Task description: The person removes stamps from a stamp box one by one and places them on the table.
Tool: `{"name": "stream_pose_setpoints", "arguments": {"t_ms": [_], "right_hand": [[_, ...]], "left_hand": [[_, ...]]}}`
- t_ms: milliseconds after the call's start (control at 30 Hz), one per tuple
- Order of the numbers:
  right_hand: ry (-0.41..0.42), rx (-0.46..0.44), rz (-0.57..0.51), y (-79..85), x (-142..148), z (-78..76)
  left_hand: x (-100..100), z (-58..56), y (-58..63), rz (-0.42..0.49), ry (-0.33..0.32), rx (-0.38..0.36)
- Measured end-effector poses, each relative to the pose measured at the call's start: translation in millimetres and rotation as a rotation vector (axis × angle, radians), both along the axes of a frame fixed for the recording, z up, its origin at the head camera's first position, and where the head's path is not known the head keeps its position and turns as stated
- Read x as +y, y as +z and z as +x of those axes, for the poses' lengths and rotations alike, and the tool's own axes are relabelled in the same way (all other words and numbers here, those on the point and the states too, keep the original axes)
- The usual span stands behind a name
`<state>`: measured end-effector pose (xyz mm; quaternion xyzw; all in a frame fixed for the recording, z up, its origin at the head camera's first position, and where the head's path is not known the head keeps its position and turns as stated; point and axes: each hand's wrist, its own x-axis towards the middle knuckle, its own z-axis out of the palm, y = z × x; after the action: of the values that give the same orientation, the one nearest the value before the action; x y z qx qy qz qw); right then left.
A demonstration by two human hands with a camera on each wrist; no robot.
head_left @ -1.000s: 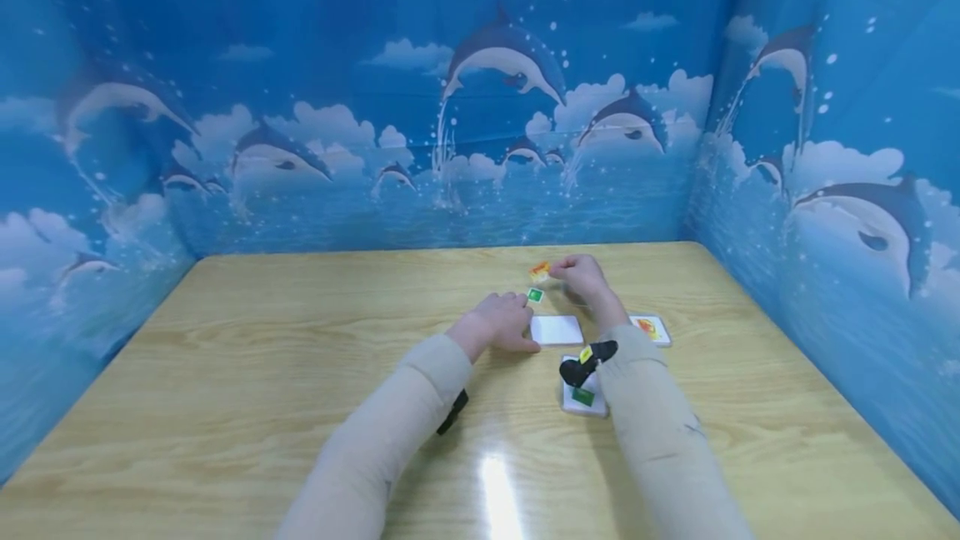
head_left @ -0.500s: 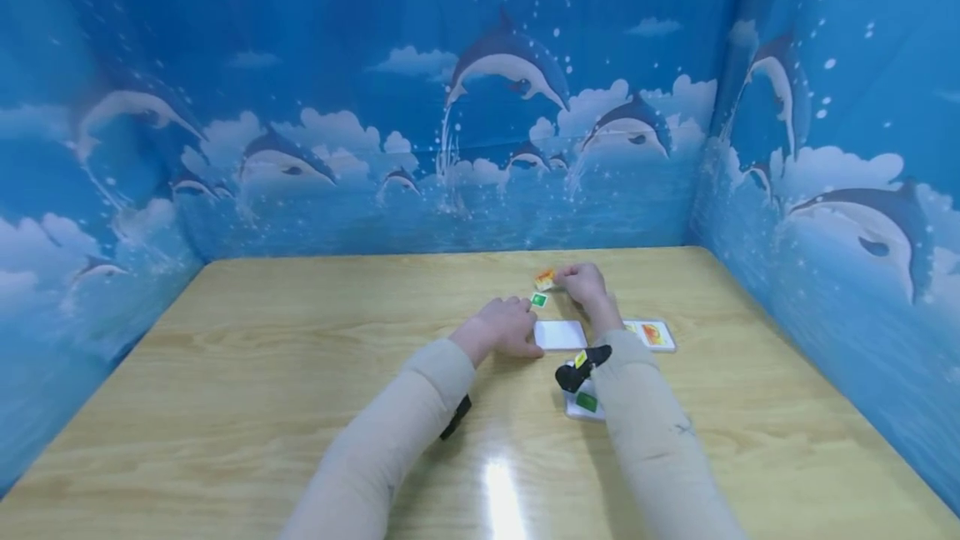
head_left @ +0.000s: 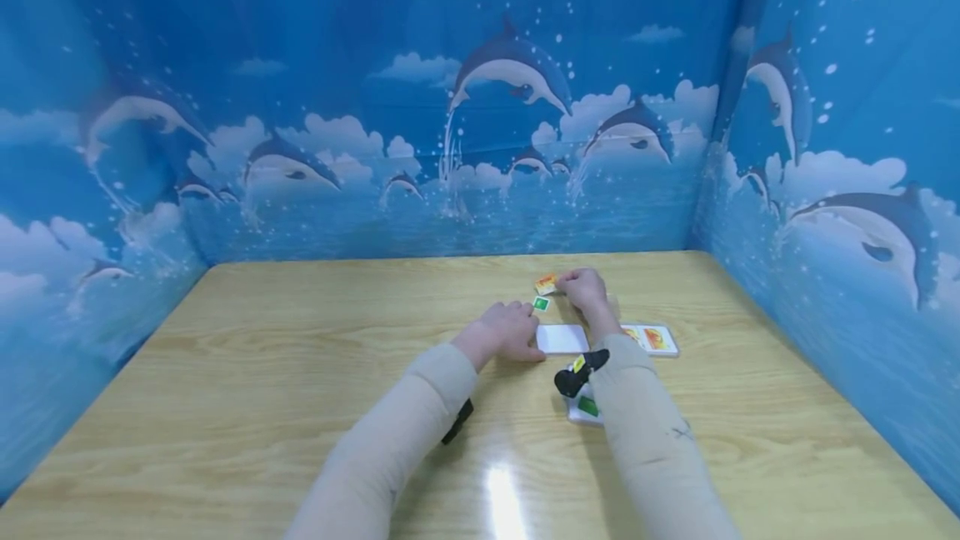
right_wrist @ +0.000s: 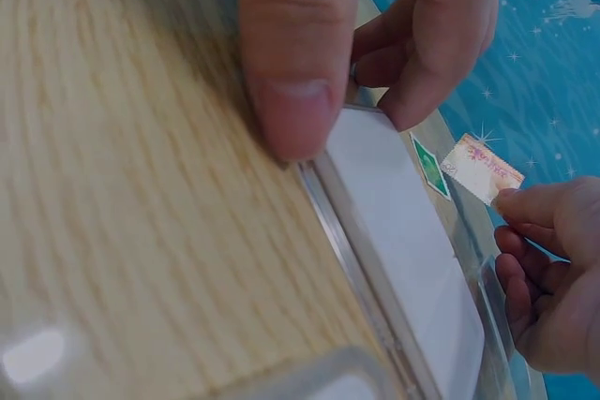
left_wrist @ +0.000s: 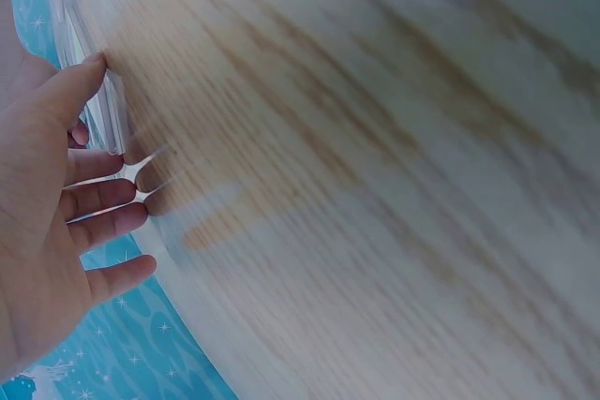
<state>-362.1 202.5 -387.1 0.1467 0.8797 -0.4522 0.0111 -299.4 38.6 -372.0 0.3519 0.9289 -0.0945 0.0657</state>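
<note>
Closing in on the small green stamp (head_left: 541, 303), the orange stamp (head_left: 545, 284) has come a shade nearer over the last second and shows a broader face to the head camera. The right hand (head_left: 583, 286) pinches it by one edge between thumb and forefinger, the other fingers curled in underneath. (Everything has slid a touch lower in the head view too, so I put part of that shift down to the wearer's head tipping up.) The orange stamp is just beyond the green one, toward the back of the table (head_left: 337, 340); whether its lower edge touches the wood, I can't tell.

The left hand (head_left: 510, 330) has hardly budged: thumb and a finger take the near and far corners of the white case (head_left: 564, 339) at its left end, the remaining fingers straight and spread. A clear plastic piece (right_wrist: 497, 316) shows below the right hand.

To my eye, such a small shift means careful handling rather than carrying, with the orange stamp not yet let go. Another case, with orange pictures (head_left: 660, 340), lies to the right.
</note>
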Motion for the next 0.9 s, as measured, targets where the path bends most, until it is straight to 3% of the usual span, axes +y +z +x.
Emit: {"name": "stream_pose_setpoints", "arguments": {"t_ms": [600, 767, 900], "right_hand": [[0.05, 0.091, 0.016, 2.3, 9.2, 7.9], [0.105, 0.163, 0.036, 0.5, 17.5, 8.8], [0.153, 0.17, 0.037, 0.7, 26.6, 9.1]], "left_hand": [[2.6, -2.2, 2.0, 0.022, 0.019, -0.03], [1.9, -4.0, 0.8, 0.028, 0.045, -0.037], [3.1, -5.9, 2.0, 0.043, 0.074, 0.007]]}}
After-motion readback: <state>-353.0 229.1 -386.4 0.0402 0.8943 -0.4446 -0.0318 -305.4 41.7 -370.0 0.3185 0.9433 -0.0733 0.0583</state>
